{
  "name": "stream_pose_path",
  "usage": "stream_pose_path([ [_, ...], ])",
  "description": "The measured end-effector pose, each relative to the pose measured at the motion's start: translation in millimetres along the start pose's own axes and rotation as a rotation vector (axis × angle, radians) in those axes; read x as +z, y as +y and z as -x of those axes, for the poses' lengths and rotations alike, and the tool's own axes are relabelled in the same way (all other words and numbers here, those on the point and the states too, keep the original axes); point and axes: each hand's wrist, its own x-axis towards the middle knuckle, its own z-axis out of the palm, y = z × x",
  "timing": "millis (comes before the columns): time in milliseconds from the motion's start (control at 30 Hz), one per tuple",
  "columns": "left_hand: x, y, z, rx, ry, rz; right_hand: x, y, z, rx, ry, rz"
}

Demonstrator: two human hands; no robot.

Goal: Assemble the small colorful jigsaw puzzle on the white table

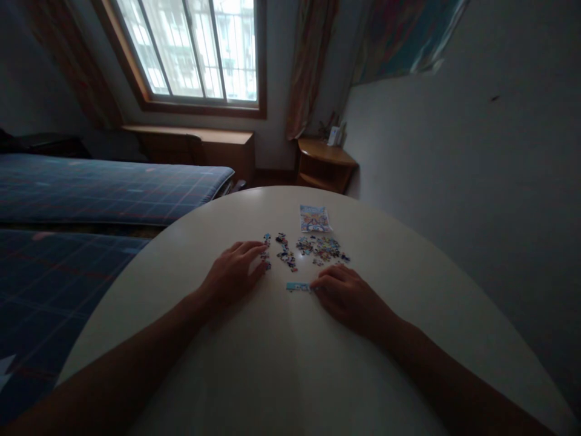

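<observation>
My left hand [233, 269] rests on the table with thumb and fingers apart, its fingertips beside a short column of loose jigsaw pieces [267, 237]. My right hand [347, 297] is closed, its fingertips at the right end of a small joined strip of blue jigsaw pieces [296, 286]. Those fingers partly cover the piece at that end. Between the hands and a little farther off lies a second column of darker pieces [285, 257]. A larger spread of mixed pieces [324, 247] lies beyond my right hand.
A picture packet [315, 218] lies flat behind the pieces on the round white table [218, 224]. Beds with plaid covers [113, 188] stand to the left, a wall [476, 169] to the right. A desk [227, 134] and a corner shelf [327, 151] are at the back, near the window.
</observation>
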Motion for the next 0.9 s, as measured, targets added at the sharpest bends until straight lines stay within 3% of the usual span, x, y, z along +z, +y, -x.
stream_pose_path([
  [133,-2.0,-1,-2,-0.088,-0.024,-0.087,1,0,1,0.003,-0.013,0.007],
  [267,0.1,-5,-3,-0.161,0.040,-0.167,1,0,0,0.009,-0.022,0.009],
  [467,12.5,-12,-5,0.045,-0.039,-0.044,0,0,1,0.014,-0.015,-0.004],
  [567,13.0,-11,-5,0.079,-0.039,-0.031,0,0,0,0.020,-0.016,-0.012],
  [900,8.0,-12,-6,-0.007,0.063,-0.131,1,0,1,0.020,-0.018,-0.006],
])
